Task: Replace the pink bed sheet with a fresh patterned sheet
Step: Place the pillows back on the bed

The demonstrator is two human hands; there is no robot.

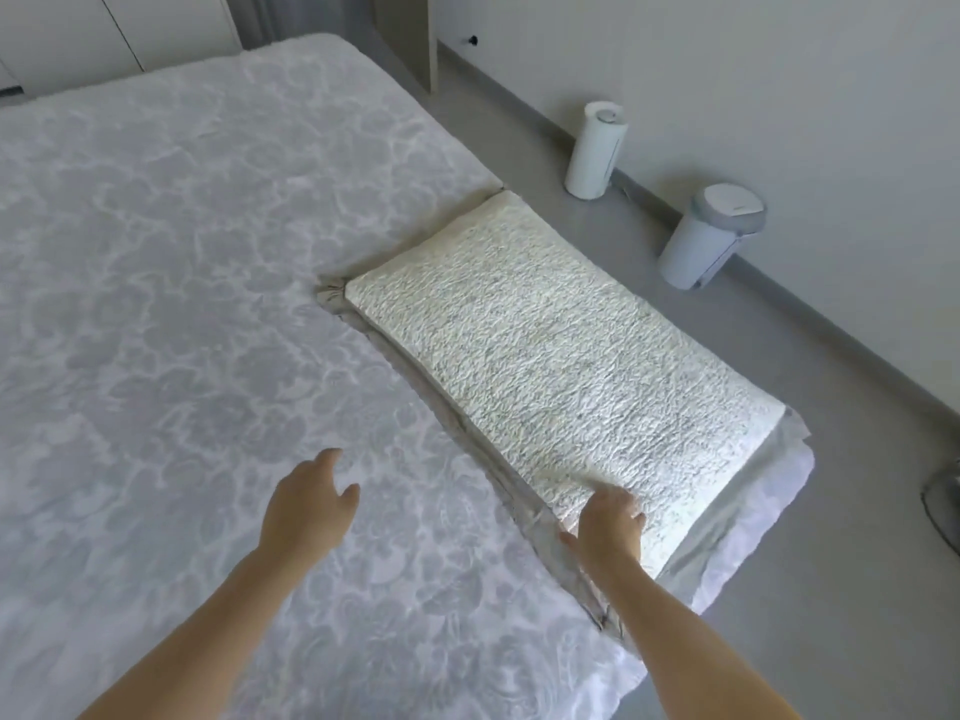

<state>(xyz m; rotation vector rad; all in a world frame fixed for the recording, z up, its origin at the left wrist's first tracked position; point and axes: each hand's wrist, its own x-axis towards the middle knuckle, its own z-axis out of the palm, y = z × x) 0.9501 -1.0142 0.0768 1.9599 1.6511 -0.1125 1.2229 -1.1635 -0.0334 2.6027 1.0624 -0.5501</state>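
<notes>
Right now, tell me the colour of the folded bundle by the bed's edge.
Folded bundle: cream-white, crinkled, faintly grey-flecked; head view.

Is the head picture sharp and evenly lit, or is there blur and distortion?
Head view: soft, even light, only faint shadows; the right hand at the folded cloth is motion-blurred, the left hand sharper; the bin seems to lean, a wide-angle effect.

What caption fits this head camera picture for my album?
On the floral bed, the right hand rests on a folded cream crinkled cloth; the left hand hovers open.
</notes>
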